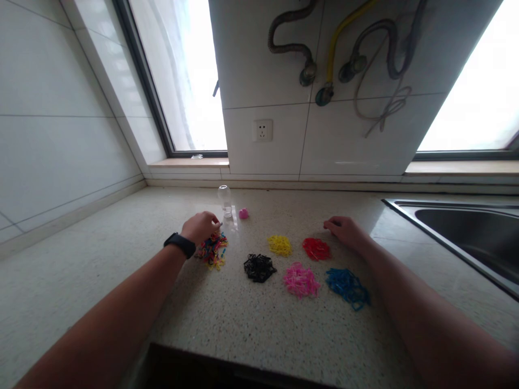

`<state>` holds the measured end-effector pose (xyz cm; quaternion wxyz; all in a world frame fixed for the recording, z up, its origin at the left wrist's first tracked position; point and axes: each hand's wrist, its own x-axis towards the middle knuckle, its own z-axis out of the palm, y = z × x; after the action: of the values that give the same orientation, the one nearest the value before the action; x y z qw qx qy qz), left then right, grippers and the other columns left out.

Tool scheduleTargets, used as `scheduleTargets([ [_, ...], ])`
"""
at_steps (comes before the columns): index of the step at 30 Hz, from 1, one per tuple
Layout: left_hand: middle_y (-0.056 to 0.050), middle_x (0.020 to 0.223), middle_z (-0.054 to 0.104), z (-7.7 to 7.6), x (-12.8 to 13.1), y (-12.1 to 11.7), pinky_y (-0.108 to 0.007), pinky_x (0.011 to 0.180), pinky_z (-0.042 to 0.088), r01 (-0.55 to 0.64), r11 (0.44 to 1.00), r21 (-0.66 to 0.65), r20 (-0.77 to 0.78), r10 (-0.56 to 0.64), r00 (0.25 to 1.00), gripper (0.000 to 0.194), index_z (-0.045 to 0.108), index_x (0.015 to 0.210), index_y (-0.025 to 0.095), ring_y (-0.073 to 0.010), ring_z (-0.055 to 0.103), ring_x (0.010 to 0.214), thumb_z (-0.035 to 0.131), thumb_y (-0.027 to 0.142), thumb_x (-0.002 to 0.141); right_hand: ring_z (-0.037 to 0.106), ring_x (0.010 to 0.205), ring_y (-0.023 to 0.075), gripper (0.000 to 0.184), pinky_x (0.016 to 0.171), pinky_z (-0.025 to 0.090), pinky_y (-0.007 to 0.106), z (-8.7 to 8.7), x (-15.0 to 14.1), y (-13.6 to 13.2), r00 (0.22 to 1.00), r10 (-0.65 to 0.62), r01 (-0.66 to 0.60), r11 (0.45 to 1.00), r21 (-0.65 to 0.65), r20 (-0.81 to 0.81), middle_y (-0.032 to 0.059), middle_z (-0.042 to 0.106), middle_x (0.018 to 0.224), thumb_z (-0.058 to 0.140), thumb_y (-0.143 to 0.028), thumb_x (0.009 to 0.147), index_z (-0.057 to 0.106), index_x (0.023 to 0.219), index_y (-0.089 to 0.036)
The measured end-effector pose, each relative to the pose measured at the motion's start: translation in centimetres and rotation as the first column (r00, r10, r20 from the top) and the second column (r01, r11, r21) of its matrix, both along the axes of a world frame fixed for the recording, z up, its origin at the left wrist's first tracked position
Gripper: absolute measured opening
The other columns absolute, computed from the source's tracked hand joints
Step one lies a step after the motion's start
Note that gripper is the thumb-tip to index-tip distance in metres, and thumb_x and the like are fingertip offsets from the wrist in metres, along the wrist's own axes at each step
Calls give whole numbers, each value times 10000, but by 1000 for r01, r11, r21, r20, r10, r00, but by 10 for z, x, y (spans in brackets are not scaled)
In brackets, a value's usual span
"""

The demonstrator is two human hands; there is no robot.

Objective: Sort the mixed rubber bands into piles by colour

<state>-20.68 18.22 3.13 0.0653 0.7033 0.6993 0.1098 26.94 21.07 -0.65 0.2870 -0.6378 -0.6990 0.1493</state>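
Observation:
My left hand (200, 227), with a black band on its wrist, is over a mixed heap of small coloured rubber bands (213, 251). Its thumb and forefinger pinch a tiny dark rubber band (221, 223). My right hand (343, 228) rests low over the counter, just right of the red rubber bands (317, 249). Its fingers are drawn together; anything between them is too small to make out. Sorted heaps lie between the hands: yellow rubber bands (279, 245), black rubber bands (259, 268), pink rubber bands (301, 280) and blue rubber bands (348, 287).
Behind the mixed heap stands a clear bottle (224, 201), with a small pink cap-like piece (243, 213) beside it. A steel sink (409, 208) is set into the speckled counter (227, 319) on the right. The tiled wall carries a socket (263, 130) and hoses.

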Motion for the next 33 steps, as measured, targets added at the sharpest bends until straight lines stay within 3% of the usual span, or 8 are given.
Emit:
scheduleTargets([
  [4, -105, 1230, 589, 2, 6, -1, -424, 872, 539, 45, 998, 38, 115, -49, 992, 321, 587, 1223, 165, -224, 609, 1042, 580, 343, 956, 536, 556, 155, 357, 537, 349, 271, 0, 0, 0, 1000, -14, 14, 1000, -8, 12, 20, 628, 596, 518, -455, 838, 755, 830, -189],
  [8, -95, 1168, 610, 6, 29, -7, -409, 828, 551, 162, 982, 96, 288, -183, 940, 323, 591, 1194, 142, -213, 625, 982, 585, 356, 953, 551, 566, 159, 361, 529, 340, 270, 1, 0, -2, 1000, -21, 22, 1000, -19, 19, 23, 639, 610, 520, -461, 835, 759, 851, -192],
  [12, -49, 880, 624, 13, 68, -24, -295, 695, 507, 300, 932, 203, 475, -361, 802, 293, 630, 1039, 118, -140, 584, 758, 534, 387, 971, 551, 555, 156, 351, 522, 331, 267, 2, -1, -3, 1000, -22, 23, 1000, -21, 20, 21, 643, 602, 521, -447, 836, 761, 850, -192],
  [16, -11, 770, 562, 19, 105, -54, -225, 589, 390, 390, 880, 270, 630, -468, 619, 296, 638, 965, 126, -102, 475, 673, 527, 400, 954, 554, 558, 156, 343, 524, 330, 264, 2, -1, -3, 999, -25, 26, 1000, -8, 31, 17, 650, 606, 527, -444, 832, 762, 843, -194],
  [21, 64, 627, 398, 16, 135, -92, -202, 447, 207, 490, 846, 211, 811, -431, 395, 315, 577, 978, 143, -68, 290, 509, 528, 452, 947, 551, 562, 157, 317, 538, 348, 264, 2, -2, -4, 1000, -17, 17, 1000, 10, 0, 21, 650, 595, 551, -427, 821, 768, 822, -195],
  [24, 84, 599, 324, 13, 144, -106, -201, 432, 175, 531, 825, 193, 886, -379, 266, 336, 550, 967, 153, -65, 234, 491, 538, 487, 938, 558, 578, 163, 290, 548, 359, 266, 3, -3, -5, 1000, -21, 22, 1000, 21, -23, 32, 668, 616, 577, -413, 808, 770, 799, -197],
  [29, 95, 573, 285, 16, 150, -111, -201, 428, 169, 527, 818, 230, 939, -328, 100, 350, 523, 941, 169, -62, 215, 476, 569, 515, 919, 557, 575, 158, 292, 537, 350, 258, 3, -2, -5, 1000, -17, 18, 1000, 20, -16, 29, 660, 606, 568, -409, 812, 770, 811, -197],
  [33, 100, 547, 289, 21, 149, -109, -204, 423, 164, 508, 820, 262, 947, -319, 26, 350, 526, 921, 171, -58, 208, 460, 598, 512, 907, 547, 557, 151, 328, 521, 336, 257, 3, -2, -4, 1000, -8, 8, 1000, 1, 11, 19, 644, 598, 532, -424, 830, 762, 824, -191],
])
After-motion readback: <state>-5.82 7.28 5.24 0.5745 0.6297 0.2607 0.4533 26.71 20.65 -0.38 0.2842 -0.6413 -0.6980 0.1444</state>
